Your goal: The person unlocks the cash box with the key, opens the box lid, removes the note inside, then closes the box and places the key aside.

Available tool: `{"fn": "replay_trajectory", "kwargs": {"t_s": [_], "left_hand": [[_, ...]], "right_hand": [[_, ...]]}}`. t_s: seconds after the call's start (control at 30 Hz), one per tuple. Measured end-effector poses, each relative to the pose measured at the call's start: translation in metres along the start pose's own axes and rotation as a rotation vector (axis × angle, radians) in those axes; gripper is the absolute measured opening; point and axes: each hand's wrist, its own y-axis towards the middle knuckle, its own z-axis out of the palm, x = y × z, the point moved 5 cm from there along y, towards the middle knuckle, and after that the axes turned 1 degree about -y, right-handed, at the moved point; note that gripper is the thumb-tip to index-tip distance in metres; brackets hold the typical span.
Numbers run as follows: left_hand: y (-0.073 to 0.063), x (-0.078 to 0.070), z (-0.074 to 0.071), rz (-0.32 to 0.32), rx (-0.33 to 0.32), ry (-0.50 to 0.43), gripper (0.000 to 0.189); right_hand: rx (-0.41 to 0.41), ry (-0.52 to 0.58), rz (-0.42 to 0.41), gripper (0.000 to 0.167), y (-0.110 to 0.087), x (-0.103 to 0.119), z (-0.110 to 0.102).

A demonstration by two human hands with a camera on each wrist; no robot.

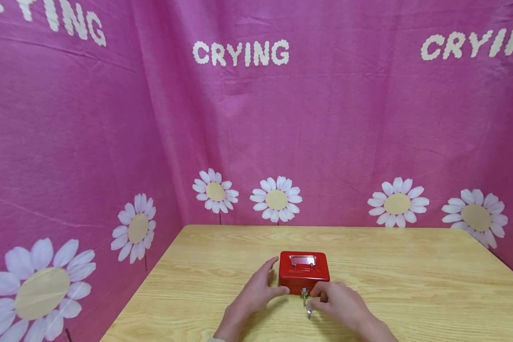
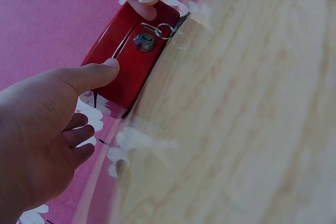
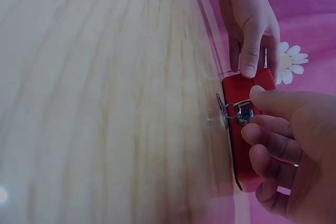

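Observation:
A small red cash box (image 1: 304, 274) with a folded metal handle on its lid stands on the wooden table. A key (image 2: 150, 28) sits in the round lock (image 2: 143, 41) on its front face, and a key ring (image 2: 165, 31) with another key hangs from it. My left hand (image 1: 258, 290) lies along the box's left side, its thumb (image 2: 100, 76) against the front and its other fingers extended. Beside the lock, my right hand (image 3: 299, 140) has its thumb and fingers loosely bent and apart around the key. No grip on the key shows.
The pale wooden table (image 1: 213, 256) extends to both sides of the box. A pink cloth (image 1: 325, 118) with daisies and white lettering hangs behind the table and along its left.

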Motion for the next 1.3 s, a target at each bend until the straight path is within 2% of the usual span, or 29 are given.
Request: {"fn": "replay_trajectory", "kwargs": {"t_s": [0.33, 0.6, 0.77, 0.83, 1.03, 1.3], "left_hand": [[0.001, 0.0, 0.001, -0.008, -0.002, -0.001, 0.086], [0.002, -0.004, 0.007, 0.036, 0.005, 0.018, 0.078], [0.001, -0.003, 0.005, 0.052, 0.008, 0.017, 0.074], [0.001, -0.003, 0.004, 0.061, 0.017, 0.01, 0.072], [0.002, -0.002, 0.005, 0.035, 0.033, -0.013, 0.069], [0.002, -0.004, 0.006, 0.033, 0.034, -0.015, 0.068]], "right_hand": [[0.023, -0.005, 0.016, 0.016, 0.003, 0.003, 0.008], [0.042, -0.005, 0.037, 0.016, 0.004, 0.001, 0.014], [0.065, -0.004, 0.07, 0.014, 0.008, 0.003, 0.015], [0.061, -0.009, 0.064, 0.013, 0.008, 0.005, 0.015], [0.042, -0.021, 0.035, 0.013, 0.009, 0.007, 0.016], [0.022, -0.02, 0.074, 0.014, 0.01, 0.007, 0.019]]}}
